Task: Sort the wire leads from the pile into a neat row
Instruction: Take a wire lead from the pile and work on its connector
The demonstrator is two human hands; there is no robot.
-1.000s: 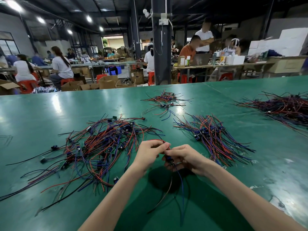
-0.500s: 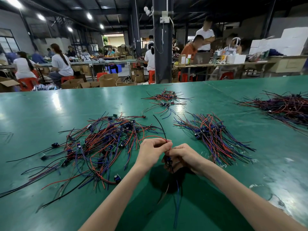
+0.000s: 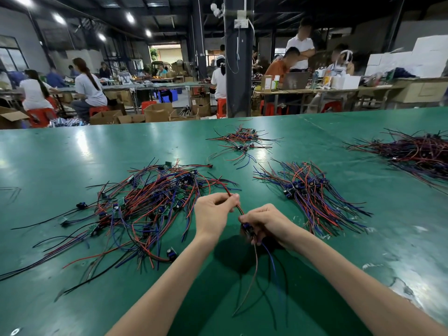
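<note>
**One lead in hand, most of the pile left to sort**

Left hand [image 3: 213, 212] has a tight pinch on a red wire [image 3: 238, 207], thumb against fingertips. Right hand [image 3: 265, 221] is curled round the little blue part [image 3: 247, 227] that the wire seems to run into. So both grips are closed on one lead, held just above the worktop [image 3: 72, 154] at the near middle, with its thin tails [image 3: 271, 257] dangling down toward me.

Just left of the hands is the messy pile [image 3: 150, 204], wires going every which way, and it's the biggest heap within reach. Just right of them is the tidy bunch [image 3: 312, 194], with leads lying roughly side by side and their blue parts gathered in the middle.

My guess is it's well under half done, since the tidy bunch looks smaller than what's left. There's a smaller tangle [image 3: 242, 141] further back and a far bunch [image 3: 417, 154] off to the right. I can't tell if those belong to this job.
</note>
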